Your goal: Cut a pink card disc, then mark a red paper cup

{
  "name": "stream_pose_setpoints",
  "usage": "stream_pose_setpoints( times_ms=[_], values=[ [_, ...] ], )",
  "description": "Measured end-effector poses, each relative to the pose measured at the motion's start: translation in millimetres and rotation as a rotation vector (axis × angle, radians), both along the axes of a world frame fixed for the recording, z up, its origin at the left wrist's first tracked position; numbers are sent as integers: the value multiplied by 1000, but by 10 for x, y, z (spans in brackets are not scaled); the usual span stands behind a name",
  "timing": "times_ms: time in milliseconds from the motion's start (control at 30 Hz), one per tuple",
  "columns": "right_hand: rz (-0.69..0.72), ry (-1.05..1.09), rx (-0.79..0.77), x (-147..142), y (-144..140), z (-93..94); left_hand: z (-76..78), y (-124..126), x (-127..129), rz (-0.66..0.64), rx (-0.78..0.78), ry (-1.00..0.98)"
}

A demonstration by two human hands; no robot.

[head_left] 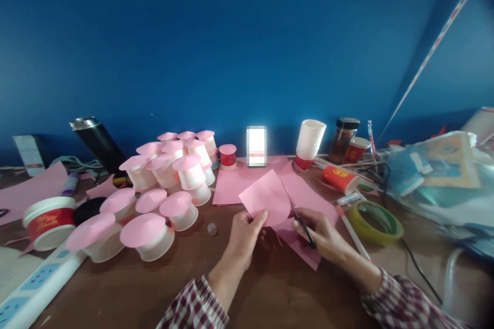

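My left hand (244, 236) pinches the lower edge of a pink paper piece (266, 198), holding it up above the brown table (185, 272). My right hand (323, 236) grips black-handled scissors (302, 222), whose blades point up into the right side of that paper. More pink paper sheets (235, 182) lie flat underneath and behind. To the left stands a cluster of upturned white cups with pink paper circles (170, 185) on top.
A roll of yellow-green tape (376, 222) and a pen (352, 232) lie right of my right hand. Stacked white cups (310, 140), a dark jar (343, 140) and red cups stand at the back. A power strip (34, 288) lies front left; bags (436, 175) are piled right.
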State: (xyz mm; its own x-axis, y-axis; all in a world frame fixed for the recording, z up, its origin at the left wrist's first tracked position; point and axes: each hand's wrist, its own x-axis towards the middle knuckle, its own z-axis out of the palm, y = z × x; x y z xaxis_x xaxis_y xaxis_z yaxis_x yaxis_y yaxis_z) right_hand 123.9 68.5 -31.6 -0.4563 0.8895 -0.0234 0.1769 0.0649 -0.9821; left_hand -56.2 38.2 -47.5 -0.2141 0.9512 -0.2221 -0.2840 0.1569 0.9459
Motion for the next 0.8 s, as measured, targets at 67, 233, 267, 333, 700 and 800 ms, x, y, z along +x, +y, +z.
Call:
stream_pose_setpoints(
  times_ms=[67,233,267,333,700,800],
  values=[
    [-2,-3,-7,-3,-5,12,-2,6,-5,1,-2,0],
    [6,-13,5,-1,0,15,-11,13,-14,-4,-4,15],
    [7,-19,9,0,4,13,-10,12,-14,-5,-2,16],
    [6,-29,14,2,9,9,-5,9,-14,-5,2,8],
    [-8,-46,22,20,9,-6,5,14,-27,2,1,-8],
    [-23,-49,14,17,9,-16,-2,13,-30,3,10,-10]
  ],
)
